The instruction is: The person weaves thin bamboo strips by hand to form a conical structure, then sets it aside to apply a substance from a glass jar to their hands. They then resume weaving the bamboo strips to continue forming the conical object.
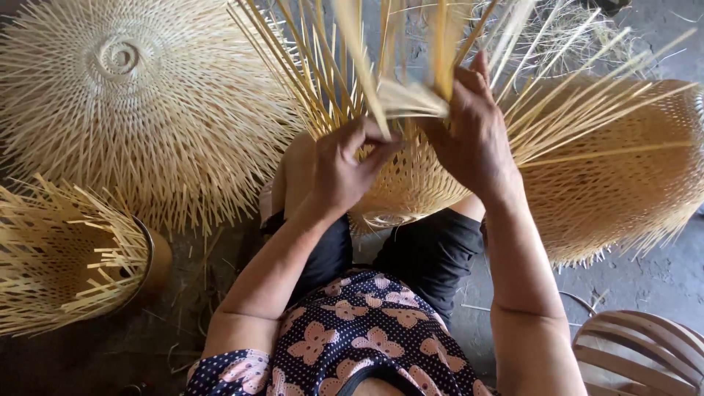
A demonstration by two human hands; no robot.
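Observation:
A half-woven bamboo basket (411, 183) rests on my lap, its loose pale strips (323, 66) fanning upward. My left hand (345, 169) pinches a strip at the woven edge, thumb against fingers. My right hand (473, 136) grips several upright strips just to the right of it, fingers curled round them. The strips between the hands are blurred. My knees and black shorts sit under the basket.
A large flat woven bamboo piece (125, 81) lies at upper left. Another woven basket (616, 183) sits at right, a third with loose strips (66, 257) at lower left. A slatted wooden stool (645, 352) stands at lower right on the grey concrete floor (653, 279).

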